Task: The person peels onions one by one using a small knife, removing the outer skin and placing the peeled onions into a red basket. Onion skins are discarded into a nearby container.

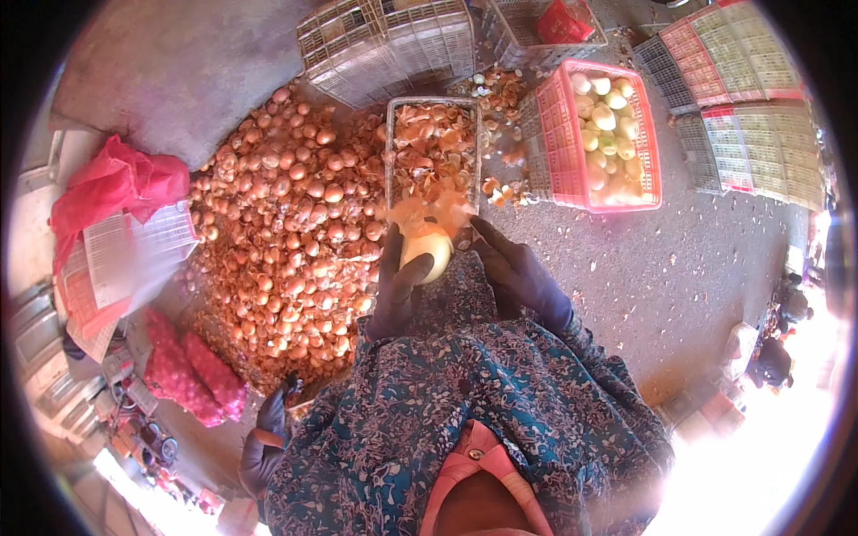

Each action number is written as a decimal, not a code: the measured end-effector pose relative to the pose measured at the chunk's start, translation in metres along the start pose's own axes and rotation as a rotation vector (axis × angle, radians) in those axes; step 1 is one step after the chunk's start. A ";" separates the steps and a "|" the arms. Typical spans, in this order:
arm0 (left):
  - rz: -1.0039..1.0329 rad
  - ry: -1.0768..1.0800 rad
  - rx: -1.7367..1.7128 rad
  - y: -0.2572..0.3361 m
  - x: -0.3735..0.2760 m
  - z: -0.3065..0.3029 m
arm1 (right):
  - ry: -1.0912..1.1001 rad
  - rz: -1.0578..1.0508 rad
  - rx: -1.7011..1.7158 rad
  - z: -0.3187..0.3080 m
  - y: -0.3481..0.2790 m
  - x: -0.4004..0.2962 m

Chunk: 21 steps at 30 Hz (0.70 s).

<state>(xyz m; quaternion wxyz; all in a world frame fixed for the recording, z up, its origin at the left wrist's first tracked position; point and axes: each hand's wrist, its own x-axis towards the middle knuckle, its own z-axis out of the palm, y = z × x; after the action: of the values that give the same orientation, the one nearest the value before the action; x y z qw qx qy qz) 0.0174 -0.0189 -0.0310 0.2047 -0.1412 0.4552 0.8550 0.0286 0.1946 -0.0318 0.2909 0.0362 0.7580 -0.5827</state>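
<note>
My left hand [395,291], in a dark glove, grips a large, pale, partly peeled onion [429,256], its thumb lying across the near side. Loose orange-brown onion skin [429,213], blurred, hangs at the onion's far end. Just right of the onion is my right hand [513,268], also gloved. Its index finger reaches to the edge of the loose skin; the other fingers curl under, and what they may hold is hidden. Beyond both hands stands a plastic crate [480,144] full of onion skins [429,141].
Unpeeled onions [288,208] spread in a heap on the left. A pink crate [570,134] at right holds peeled onions [606,120]. Stacked crates [395,47] stand behind, others [744,127] far right. Red mesh sacks [191,368] lie lower left, near another person's gloved arm [268,429].
</note>
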 end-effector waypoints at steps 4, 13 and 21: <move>0.015 -0.038 0.065 0.003 0.002 0.003 | -0.025 -0.157 -0.328 0.001 -0.003 -0.005; 0.043 -0.044 0.332 0.000 0.001 -0.002 | 0.059 -0.526 -0.506 0.006 -0.005 -0.003; 0.137 -0.074 0.686 -0.012 0.006 -0.019 | 0.064 -0.323 -0.370 0.017 -0.010 -0.009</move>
<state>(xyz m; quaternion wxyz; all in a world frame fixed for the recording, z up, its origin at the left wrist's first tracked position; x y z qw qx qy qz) 0.0190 -0.0275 -0.0527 0.1985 -0.0023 0.7167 0.6685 0.0385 0.1789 -0.0218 0.1716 -0.1211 0.8565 -0.4715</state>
